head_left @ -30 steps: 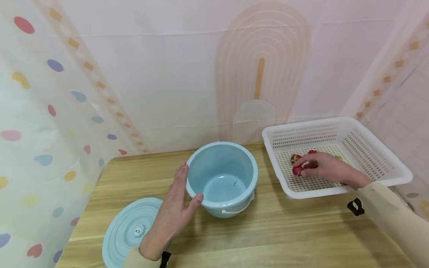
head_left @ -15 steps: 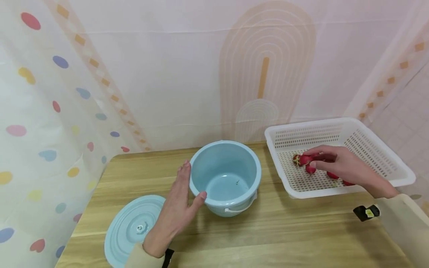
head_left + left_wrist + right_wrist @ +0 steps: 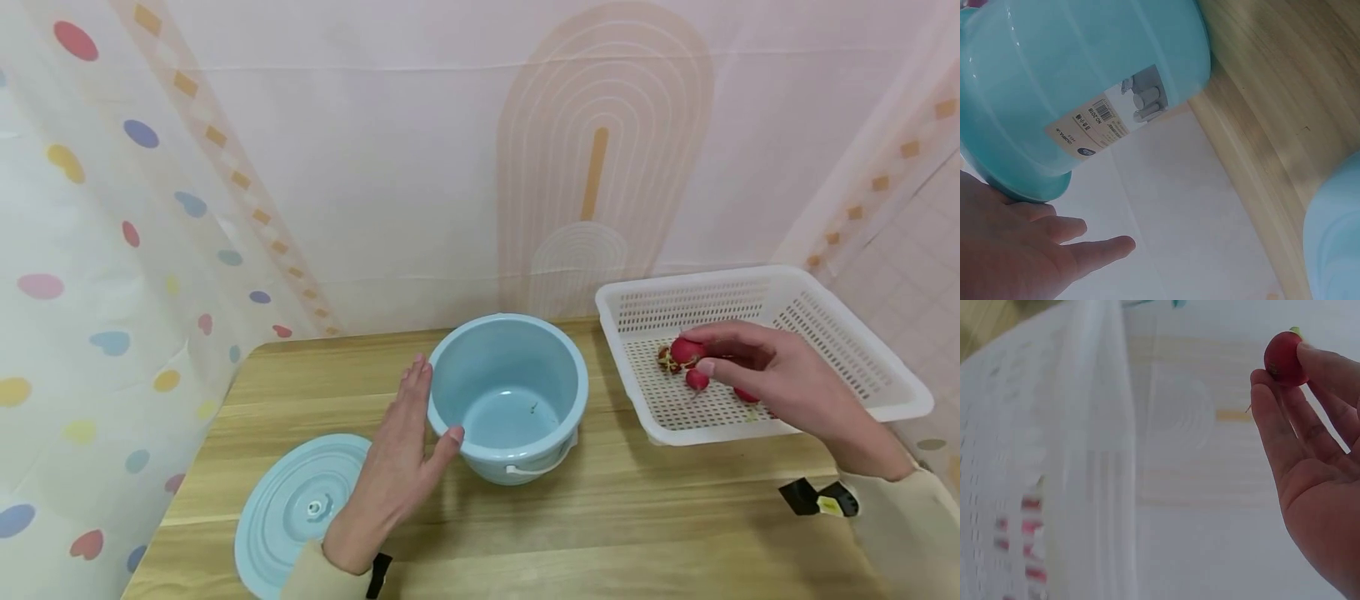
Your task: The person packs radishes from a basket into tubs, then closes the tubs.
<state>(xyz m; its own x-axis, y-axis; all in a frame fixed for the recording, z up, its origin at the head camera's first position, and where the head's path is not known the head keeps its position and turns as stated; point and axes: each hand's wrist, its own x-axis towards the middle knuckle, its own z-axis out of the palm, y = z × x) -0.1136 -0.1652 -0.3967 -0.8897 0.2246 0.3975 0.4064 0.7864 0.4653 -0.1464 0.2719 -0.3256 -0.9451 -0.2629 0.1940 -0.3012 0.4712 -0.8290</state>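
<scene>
My right hand (image 3: pixel 787 367) pinches a round red radish (image 3: pixel 1285 359) between thumb and fingertips, above the inside of a white plastic basket (image 3: pixel 757 433). Other radishes (image 3: pixel 697 380) lie on the basket floor, some partly hidden beneath the hand. Fingers straight, my left hand (image 3: pixel 393 458) rests against the left rim of a light blue bucket (image 3: pixel 510 454). In the left wrist view its fingers touch the rim, and a printed label (image 3: pixel 1110 112) shows on the bucket's side. Inside the bucket is a small dark green scrap (image 3: pixel 534 408).
A round light blue lid (image 3: pixel 277 508) lies on the wooden table (image 3: pixel 615 517) at the left, partly under my left forearm. Behind the table hangs a pale patterned cloth (image 3: pixel 390 183). The bucket's white handle (image 3: pixel 543 467) hangs down in front.
My right hand has shifted within the basket and now holds a radish up off its floor. The left hand stays at the bucket rim. The whole view has shifted slightly.
</scene>
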